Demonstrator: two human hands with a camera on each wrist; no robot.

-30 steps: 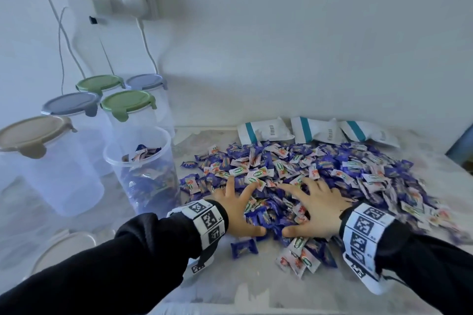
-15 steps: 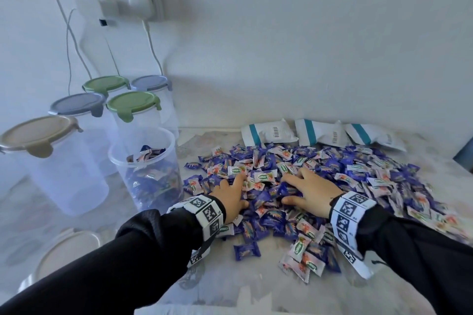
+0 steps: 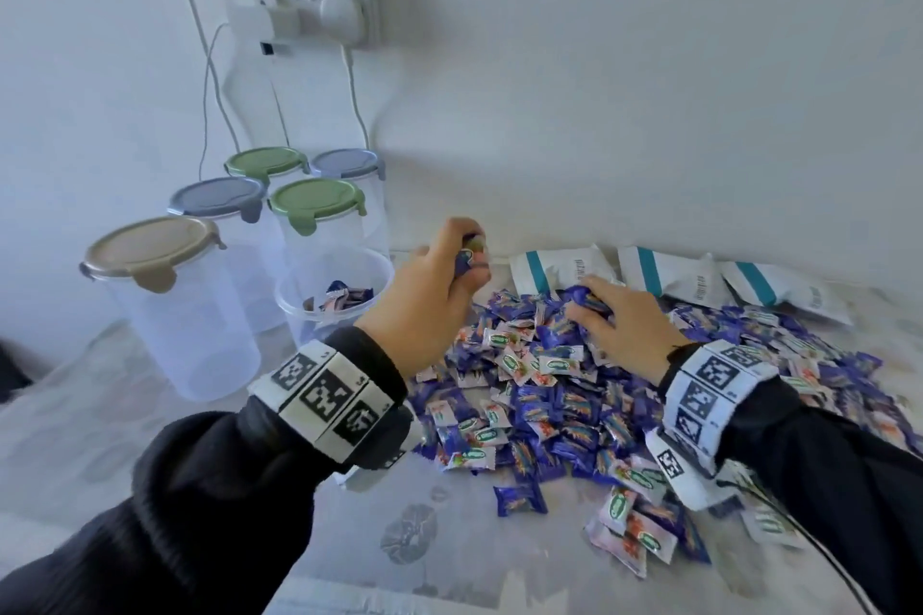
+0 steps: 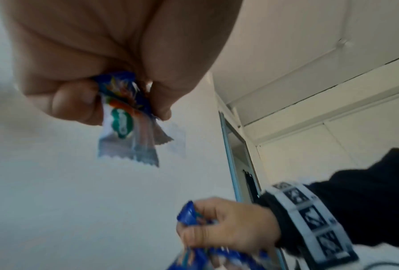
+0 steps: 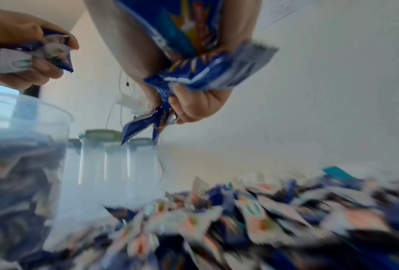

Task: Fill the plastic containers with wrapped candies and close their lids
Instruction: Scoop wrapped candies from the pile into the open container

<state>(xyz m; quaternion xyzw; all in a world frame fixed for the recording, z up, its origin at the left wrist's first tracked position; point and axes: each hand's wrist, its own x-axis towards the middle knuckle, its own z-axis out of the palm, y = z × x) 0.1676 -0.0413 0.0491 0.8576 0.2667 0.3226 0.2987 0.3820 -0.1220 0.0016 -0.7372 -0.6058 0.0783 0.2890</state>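
A big pile of blue and white wrapped candies (image 3: 574, 380) covers the table's right half. My left hand (image 3: 439, 285) is lifted off the pile and grips a few candies (image 4: 127, 117), just right of the open clear container (image 3: 329, 300), which is partly filled with candies. My right hand (image 3: 614, 320) grips a bunch of candies (image 5: 194, 73) just above the pile's far side. Several lidded clear containers stand behind and left of the open one, such as the beige-lidded container (image 3: 155, 265) and a green-lidded container (image 3: 314, 205).
Three white pouches with teal stripes (image 3: 664, 275) lie along the wall behind the pile. A wall socket with plugs and cables (image 3: 319, 5) hangs above the containers. Loose candies (image 3: 634, 529) lie near the table's front edge.
Both hands were spread flat on the pile; now they have curled round candies. The left hand has risen toward the open container, the right has moved to the far side of the pile.
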